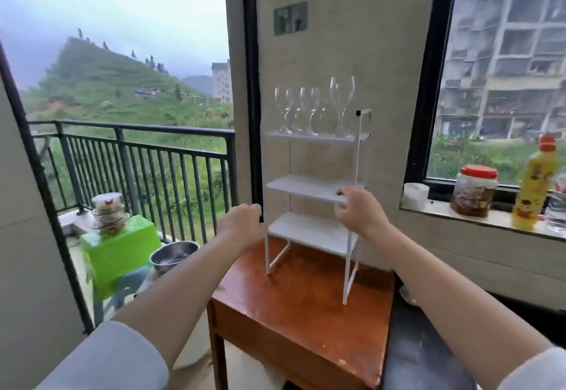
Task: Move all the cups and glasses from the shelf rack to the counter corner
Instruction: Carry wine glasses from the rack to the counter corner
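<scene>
We look down at a white rack (312,187) with three shelves, standing at the back of a brown wooden table (294,307) against a beige wall. Wine glasses (309,111) stand upright on the top shelf, packed close together; we count at least four, the tallest (342,104) at the right end, but the clear stems overlap and the exact number is hard to fix. The middle and bottom shelves carry nothing we can see. Our left hand (242,221) hangs just left of the rack at the level of the bottom shelf, fingers curled loosely, holding nothing; whether it touches the rack's frame we cannot tell. Our right hand (358,209) is at the right front edge of the middle shelf, fingers bent and partly parted, fingertips at or on the shelf edge, clamped on nothing we can make out. Both are well below the glasses. To the right, a windowsill (477,216) bears a white cup (415,195), a red-lidded jar (474,190) and a yellow bottle (534,184). To the left, beyond the table, a green box (122,248) with stacked metal bowls (108,212) on top, and a steel pot (174,255), sit by the balcony railing (137,157).
</scene>
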